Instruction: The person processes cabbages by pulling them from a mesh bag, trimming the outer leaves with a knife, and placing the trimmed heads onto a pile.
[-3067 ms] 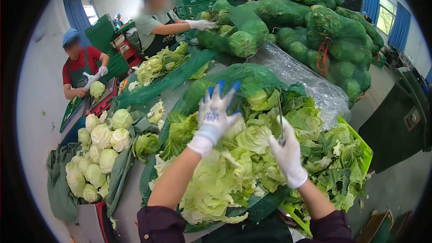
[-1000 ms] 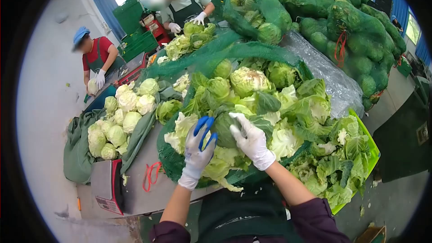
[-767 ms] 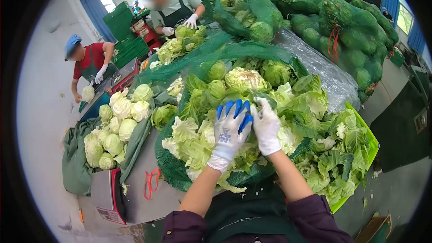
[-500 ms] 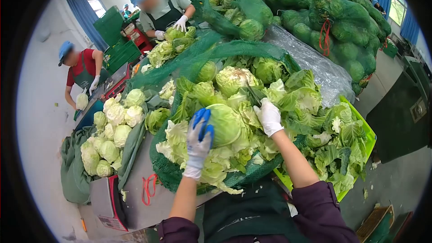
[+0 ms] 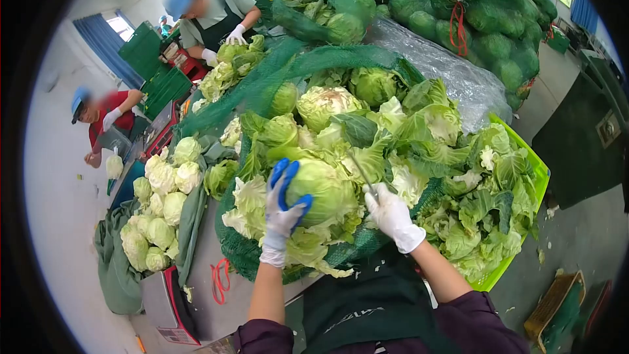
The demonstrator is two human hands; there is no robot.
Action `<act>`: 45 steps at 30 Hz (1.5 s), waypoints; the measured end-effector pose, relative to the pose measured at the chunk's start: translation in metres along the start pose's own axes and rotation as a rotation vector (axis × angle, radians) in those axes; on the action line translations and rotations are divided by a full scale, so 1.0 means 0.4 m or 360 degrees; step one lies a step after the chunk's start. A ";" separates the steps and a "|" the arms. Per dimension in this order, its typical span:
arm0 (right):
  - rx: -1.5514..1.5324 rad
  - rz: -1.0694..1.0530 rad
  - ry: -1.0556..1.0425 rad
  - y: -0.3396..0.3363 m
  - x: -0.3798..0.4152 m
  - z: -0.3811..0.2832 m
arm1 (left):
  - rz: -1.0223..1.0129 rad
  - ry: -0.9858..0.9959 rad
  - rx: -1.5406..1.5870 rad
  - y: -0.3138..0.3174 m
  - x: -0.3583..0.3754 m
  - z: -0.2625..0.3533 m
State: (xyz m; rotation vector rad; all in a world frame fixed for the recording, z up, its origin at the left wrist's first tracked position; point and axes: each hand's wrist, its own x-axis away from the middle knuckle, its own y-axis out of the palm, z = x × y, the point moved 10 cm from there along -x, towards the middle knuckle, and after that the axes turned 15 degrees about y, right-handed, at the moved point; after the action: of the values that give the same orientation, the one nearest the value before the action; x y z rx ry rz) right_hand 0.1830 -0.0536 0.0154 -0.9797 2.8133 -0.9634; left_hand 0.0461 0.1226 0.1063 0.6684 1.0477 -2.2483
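A large pale green cabbage lies on a heap of loose leaves inside an opened green mesh sack. My left hand, in a white glove with blue fingers, grips the cabbage's left side. In my right hand, white-gloved, is a knife, its thin blade pointing up and left beside the cabbage. Most of its handle is hidden in the fist. Behind them sits a cabbage with a browned top, and another green cabbage lies to its right.
A bright green crate full of leaves stands right. Trimmed cabbages are piled left near a scale and red string. Full mesh sacks stack behind. Two co-workers handle cabbages at the back left.
My right hand has moved down and slightly toward me, and the knife blade now shows. My left hand stays on the cabbage. The whole view has shifted slightly.
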 end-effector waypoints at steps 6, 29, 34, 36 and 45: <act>0.0204 -0.0035 -0.0102 0.080 0.017 -0.083 | 0.0048 0.0046 -0.0145 0.004 0.016 0.014; 0.0676 -0.0369 -0.0433 0.226 -0.113 -0.002 | 0.0074 0.0218 -0.0804 0.082 0.038 0.138; 0.0634 -0.0036 -0.0134 0.155 -0.040 -0.078 | 0.0321 0.0220 -0.0232 -0.010 0.117 0.040; 0.0463 0.0040 -0.0125 0.130 0.017 -0.119 | 0.0323 -0.0103 0.0137 -0.042 0.141 -0.008; -0.0136 -0.0056 -0.0438 0.033 0.017 -0.255 | 0.1004 -0.0075 0.1055 -0.171 0.071 -0.010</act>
State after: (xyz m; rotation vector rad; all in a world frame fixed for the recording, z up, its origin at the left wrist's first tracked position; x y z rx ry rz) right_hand 0.1497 0.0068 0.0920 -1.0812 2.6334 -0.6563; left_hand -0.0194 0.1543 0.1211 1.0299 -0.0005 -1.9834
